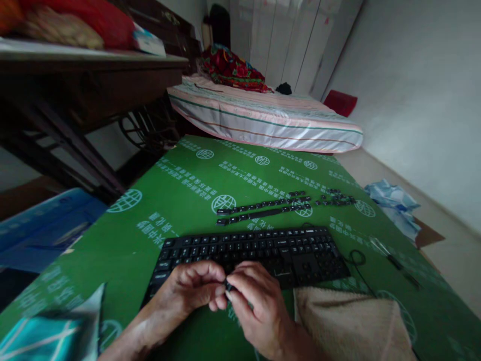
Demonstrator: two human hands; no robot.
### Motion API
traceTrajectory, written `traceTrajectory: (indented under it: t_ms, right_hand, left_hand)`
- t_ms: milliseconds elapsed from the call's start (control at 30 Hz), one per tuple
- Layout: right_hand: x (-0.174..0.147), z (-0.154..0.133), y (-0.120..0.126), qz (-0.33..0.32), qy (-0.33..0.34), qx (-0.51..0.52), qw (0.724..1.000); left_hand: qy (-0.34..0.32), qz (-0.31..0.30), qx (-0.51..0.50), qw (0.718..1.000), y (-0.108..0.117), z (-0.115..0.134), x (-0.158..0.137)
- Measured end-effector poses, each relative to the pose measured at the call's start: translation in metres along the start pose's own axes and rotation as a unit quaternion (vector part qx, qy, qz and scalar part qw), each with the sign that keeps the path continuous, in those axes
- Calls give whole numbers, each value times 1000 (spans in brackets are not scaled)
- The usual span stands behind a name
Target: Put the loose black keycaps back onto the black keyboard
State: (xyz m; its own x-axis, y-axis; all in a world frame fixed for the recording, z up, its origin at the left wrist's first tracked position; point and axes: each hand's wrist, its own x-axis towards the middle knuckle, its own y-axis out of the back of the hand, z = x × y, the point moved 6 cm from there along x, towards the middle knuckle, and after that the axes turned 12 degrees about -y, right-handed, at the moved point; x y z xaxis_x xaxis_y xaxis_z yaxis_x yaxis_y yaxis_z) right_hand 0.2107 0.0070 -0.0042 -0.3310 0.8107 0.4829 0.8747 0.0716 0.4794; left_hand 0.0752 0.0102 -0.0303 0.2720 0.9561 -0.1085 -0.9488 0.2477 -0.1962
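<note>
A small black keycap (pixel 228 285) is pinched between the fingertips of my left hand (pixel 188 287) and my right hand (pixel 259 296), just in front of the black keyboard (pixel 240 245). Fingers cover most of the keycap. Both hands are closed and meet at the fingertips. On the keyboard, many keys are in place at the left and top. Bare spots without caps show at its lower middle and right side. Beyond it, loose keycaps (pixel 263 204) lie in rows, with a long space bar (pixel 268 213) among them. A looser cluster of keycaps (pixel 336 197) lies to the right.
A green printed cover (pixel 180 185) lies under everything. A brown cloth (pixel 349 321) is at front right, beside a thin dark-handled tool (pixel 394 261) and a cable (pixel 356 257). Teal cloth (pixel 41 336) lies front left. A bed (pixel 263 120) stands behind, a dark table (pixel 93 70) at left.
</note>
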Motion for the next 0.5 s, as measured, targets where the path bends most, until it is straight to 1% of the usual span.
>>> traceTrajectory:
  t_ms: [67,233,500]
  right_hand:
    - [-3,1,1,-13,-3,-2,1000]
    - [-7,3,6,-7,-2,13,1000]
    - [-9,4,6,-10,-12,11,1000]
  left_hand:
    - [0,3,-21,1000,-2,-2,-1]
    - [-1,2,-43,999,-3,-7,-3]
    - [-12,3,-61,998,-6,-8,-2]
